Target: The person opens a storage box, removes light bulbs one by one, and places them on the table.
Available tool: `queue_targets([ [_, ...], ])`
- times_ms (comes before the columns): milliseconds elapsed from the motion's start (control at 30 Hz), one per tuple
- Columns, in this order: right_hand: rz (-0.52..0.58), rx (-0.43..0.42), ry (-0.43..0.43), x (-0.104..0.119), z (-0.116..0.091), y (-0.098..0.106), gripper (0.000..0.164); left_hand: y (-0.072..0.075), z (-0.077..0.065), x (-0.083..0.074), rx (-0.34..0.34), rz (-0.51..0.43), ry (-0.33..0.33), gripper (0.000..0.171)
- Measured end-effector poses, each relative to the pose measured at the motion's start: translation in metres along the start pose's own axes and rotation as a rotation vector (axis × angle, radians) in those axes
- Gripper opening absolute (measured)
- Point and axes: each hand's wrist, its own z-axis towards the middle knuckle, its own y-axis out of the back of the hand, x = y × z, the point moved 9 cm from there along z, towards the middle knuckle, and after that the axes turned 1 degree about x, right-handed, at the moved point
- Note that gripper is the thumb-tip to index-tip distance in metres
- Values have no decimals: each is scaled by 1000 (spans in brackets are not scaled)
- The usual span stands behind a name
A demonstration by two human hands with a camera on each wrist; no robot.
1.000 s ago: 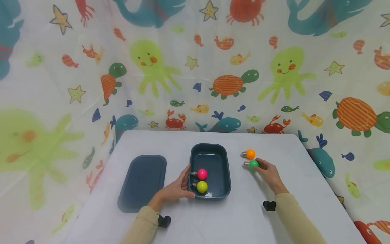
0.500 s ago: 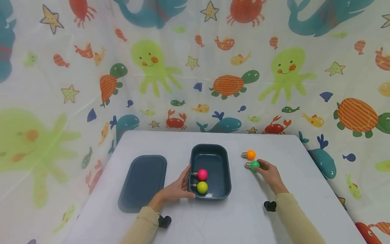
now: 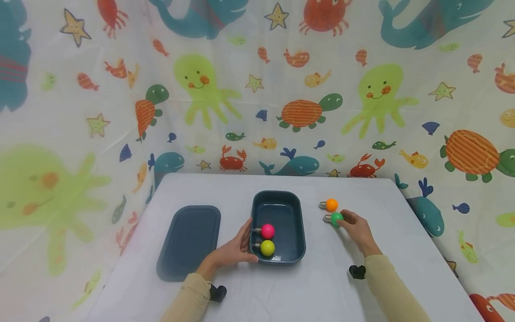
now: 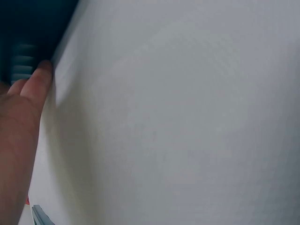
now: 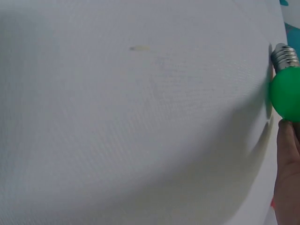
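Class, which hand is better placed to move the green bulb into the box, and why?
Probably the right hand: it pinches the round end of the green bulb, while the left hand, farther away, rests against the box.

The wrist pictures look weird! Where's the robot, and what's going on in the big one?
There's no robot, just a person's bare hands. The big picture comes from a camera worn on the head, looking forward and down at a white table. The two wrist pictures come from a camera on each wrist, so they show mostly tabletop.

The left hand touches the side of a dark blue-grey box. Inside lie a pink light bulb and a yellow light bulb. The flat panel nearby may be its lid.

The right hand holds a green light bulb by its round end, beside an orange light bulb.
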Motion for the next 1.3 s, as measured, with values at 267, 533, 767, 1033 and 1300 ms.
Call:
queue_targets([
  [267, 7, -41, 13, 15, 2, 7, 67, 8, 3, 3, 10, -4, 1, 118],
  [533, 54, -7, 37, 45, 6, -6, 64, 16, 6, 4, 14, -11, 4, 120],
  [767, 91, 20, 93, 78, 5, -28, 68, 23, 9, 5, 19, -16, 10, 120],
  [1033, 72, 45, 153, 112, 3, -53, 68, 29, 11, 6, 19, -7, 23, 118],
  [1300, 54, 82, 200, 134, 4, -81, 57, 34, 13, 5, 29, -10, 24, 117],
])
